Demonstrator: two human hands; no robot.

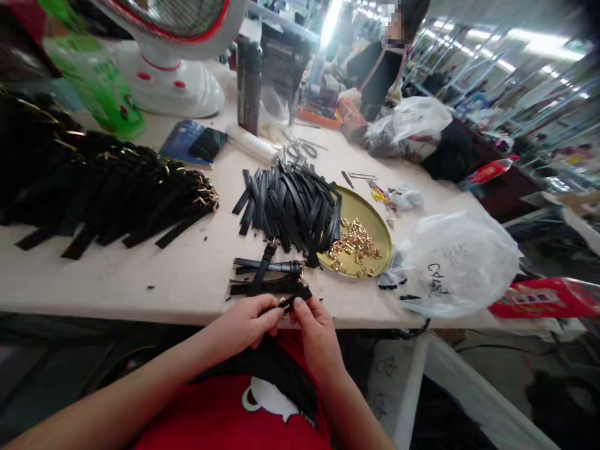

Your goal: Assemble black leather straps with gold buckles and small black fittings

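**Desk:** List what you have, nearest first.

**Operator:** Item one, at the table's near edge: I see the left hand [246, 322] and right hand [315, 331] meeting fingertip to fingertip. Both are pinched shut on one short black strap [294, 300] with a gold buckle [284, 305] at the end. The buckle is mostly covered by the fingers, so I cannot tell its shape. A red garment fills the bottom of the frame below the wrists.

**Desk:** Just beyond the hands?

**Operator:** Item two: a few finished straps [267, 275] lying crossed on the table [140, 275], touching the held one. Item three: a loose heap of plain black strips [290, 203], its right side spilling onto a brass-coloured round tray [375, 225]. Item four: small gold fittings [356, 245] in that tray; too small for me to count. Item five, right: a crumpled clear plastic bag [454, 262] with dark lettering I can only partly read.

**Desk:** Left side and far end?

**Operator:** Item six: a big pile of black straps with gold ends [112, 187], cut off by the left frame edge. Item seven: a phone on a blue booklet [192, 144]. Item eight: a white fan base [173, 81], top cropped. Item nine: a green bottle [94, 81], blurred. Item ten: a dark flask [249, 84]. Farthest, another person [384, 69] is at the table's end, hands hidden behind bags.
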